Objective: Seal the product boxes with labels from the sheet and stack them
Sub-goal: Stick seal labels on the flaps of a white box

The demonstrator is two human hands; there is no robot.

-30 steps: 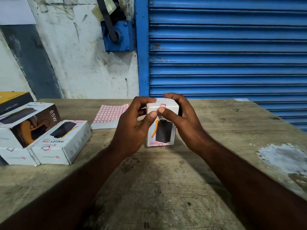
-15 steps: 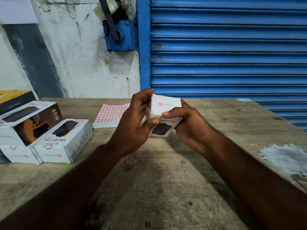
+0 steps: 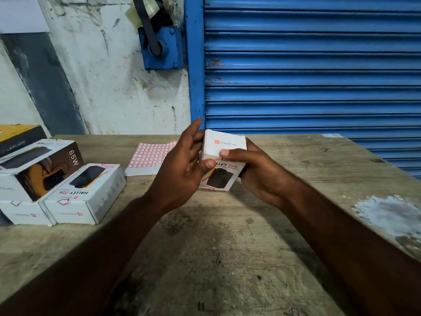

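1. Held box (image 3: pixel 224 156): white carton, "PORTRONICS" on the top face, "20K" on the front. It is tilted, top face toward the camera, above the desk (image 3: pixel 216 258) at centre. We cannot tell whether its lower edge touches the desk.
2. Left hand (image 3: pixel 180 172): thumb presses the box's front face. The fingers (image 3: pixel 196 137) are stretched along its left side, index tip raised above the box top. Together they pinch the box.
3. Right hand (image 3: pixel 259 174): thumb lies across the front top edge. The other fingers wrap the right side and back, clasping the box.
4. Label sheet (image 3: pixel 150 156): white sheet w/ a grid of red-outlined labels, flat on the desk. It lies just left of the left hand and is partly hidden by it.
5. Box group, left end of the desk:
   - Halley 20K box (image 3: pixel 91 197), lying flat, print upside down to us.
   - 65W box (image 3: pixel 41 172) beside it, resting on a low white box (image 3: pixel 22 213).
   - Yellow-black box (image 3: pixel 18 137) behind these.
6. No label seen on the visible faces of the held box; far faces are hidden.
7. Background: blue shutter (image 3: pixel 312 65) behind the desk at right, stained wall (image 3: pixel 109 76) at left w/ a blue bracket (image 3: pixel 163 51).
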